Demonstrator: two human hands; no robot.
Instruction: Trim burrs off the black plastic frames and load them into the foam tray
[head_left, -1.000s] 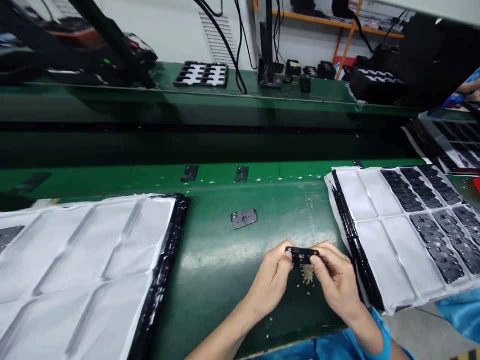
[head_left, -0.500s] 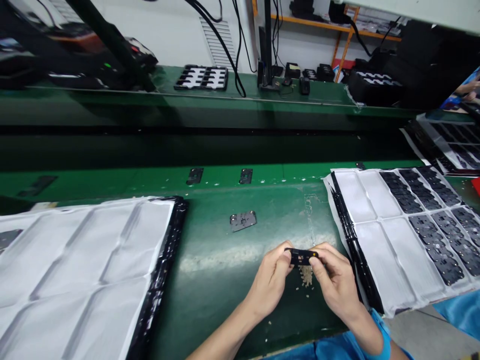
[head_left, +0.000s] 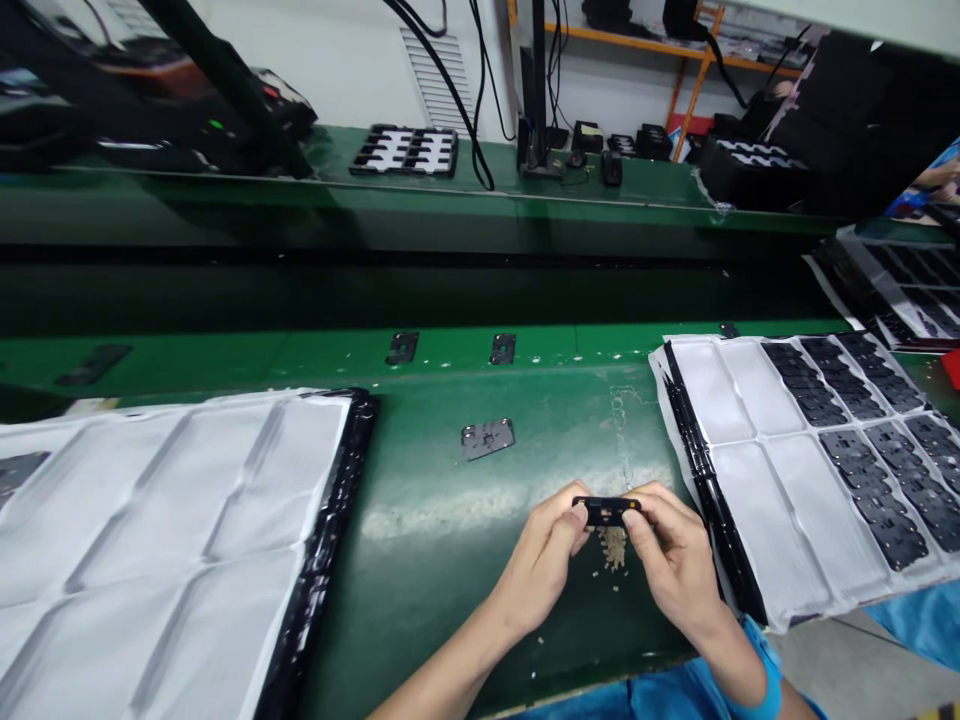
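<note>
Both hands pinch a small black plastic plate over the green table, tilted so I see it nearly edge-on. My left hand is closed on its left end, and my right hand grips the right end near a yellow spot. Small openings show along the black plastic plate. Just below it on the table lies a little heap of tiny beige pieces, a few scattered around. Farther back and to the left, a similar loose plate lies flat, apart from both hands.
At the right, a white-lined tray holds rows of black plates in several compartments. Another white-lined tray fills the left side. Several plates lie on the bright green strip behind. A co-worker's arm shows far right.
The plates on the green strip have shifted a little to the right. My hands still hold the black plate in nearly the same position, with a very slight change in its tilt.
</note>
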